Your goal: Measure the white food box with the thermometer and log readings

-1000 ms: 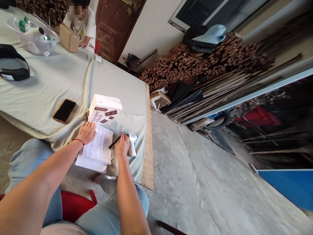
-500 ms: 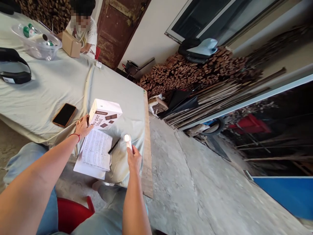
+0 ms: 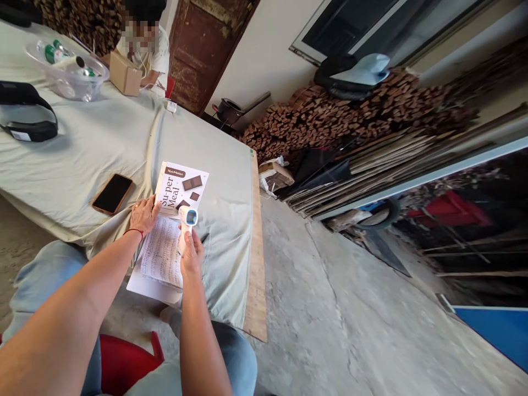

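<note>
In my right hand (image 3: 191, 254) is a white infrared thermometer (image 3: 187, 234) with a small blue screen on top, held upright in front of the lower right part of a box. That white box (image 3: 181, 184), printed "Su-per Meal" with brown chocolate pieces, is on the cloth-covered table. My left hand (image 3: 144, 214) grips the box at its lower left edge, thumb near the front face. Below the box lie written paper sheets (image 3: 159, 253), partly covered by my right hand. Only a bit of a black pen (image 3: 205, 238) shows behind that hand.
A phone (image 3: 113, 194) lies left of my left hand. Farther off are a black headset (image 3: 31, 113), a clear basin (image 3: 76, 82) of bottles and a cardboard box (image 3: 125, 74) beside a seated person. The table's wooden edge (image 3: 256, 264) runs along the right.
My right hand has brought the thermometer left, close to the box, and its screen now faces me. The box's front has turned up towards me, with my left hand still at its edge.
</note>
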Tool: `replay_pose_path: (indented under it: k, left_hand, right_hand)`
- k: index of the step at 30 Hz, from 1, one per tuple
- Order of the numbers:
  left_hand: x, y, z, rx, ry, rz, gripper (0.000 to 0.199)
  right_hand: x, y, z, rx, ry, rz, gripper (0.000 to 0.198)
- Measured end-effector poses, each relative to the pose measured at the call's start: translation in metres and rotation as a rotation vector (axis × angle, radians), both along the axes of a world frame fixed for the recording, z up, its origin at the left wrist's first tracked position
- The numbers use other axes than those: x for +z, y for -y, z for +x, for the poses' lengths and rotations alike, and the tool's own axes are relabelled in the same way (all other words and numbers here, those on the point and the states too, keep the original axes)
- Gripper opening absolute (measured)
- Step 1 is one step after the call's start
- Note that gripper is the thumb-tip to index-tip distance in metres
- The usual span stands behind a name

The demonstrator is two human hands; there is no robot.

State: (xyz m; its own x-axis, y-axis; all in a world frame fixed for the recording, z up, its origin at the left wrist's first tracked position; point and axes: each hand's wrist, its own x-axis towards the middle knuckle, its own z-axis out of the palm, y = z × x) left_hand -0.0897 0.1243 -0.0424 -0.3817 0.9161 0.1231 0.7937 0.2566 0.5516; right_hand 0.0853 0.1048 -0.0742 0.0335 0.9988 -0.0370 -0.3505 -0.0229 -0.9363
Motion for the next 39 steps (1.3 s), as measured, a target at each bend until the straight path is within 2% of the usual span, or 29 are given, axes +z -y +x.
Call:
replay_pose_path:
  k: [3, 11, 19, 26, 32, 36, 39]
  left_hand:
    - [0.001, 0.0, 0.001, -0.001, -0.012, -0.018, 0.053]
    - [0.003, 0.001, 0.001, -0.015, -0.029, -0.017, 0.052]
    - [0.0, 0.001, 0.002, -0.027, -0.014, 0.002, 0.057]
    - [-0.003, 0.0, 0.001, -0.03, 0.0, 0.016, 0.054]
    - [-0.001, 0.002, 0.001, -0.036, 0.011, 0.024, 0.052]
    - [0.0, 0.002, 0.002, -0.047, 0.002, 0.022, 0.052]
    - [0.001, 0.002, 0.003, -0.065, -0.013, 0.024, 0.053]
  right_hand:
    - [-0.002, -0.001, -0.004, 0.018, -0.031, 0.038, 0.044]
    - [-0.005, -0.004, -0.014, -0.111, -0.031, 0.028, 0.053]
    - [0.006, -0.004, -0.016, -0.14, -0.016, 0.022, 0.055]
    - [0.016, 0.003, -0.019, -0.154, 0.058, 0.031, 0.065]
    - [0.025, 0.006, -0.016, -0.159, 0.094, 0.069, 0.065]
    - [0.018, 0.001, 0.02, -0.248, 0.306, 0.148, 0.066]
    - [0.006, -0.009, 0.072, -0.4, 0.723, 0.158, 0.064]
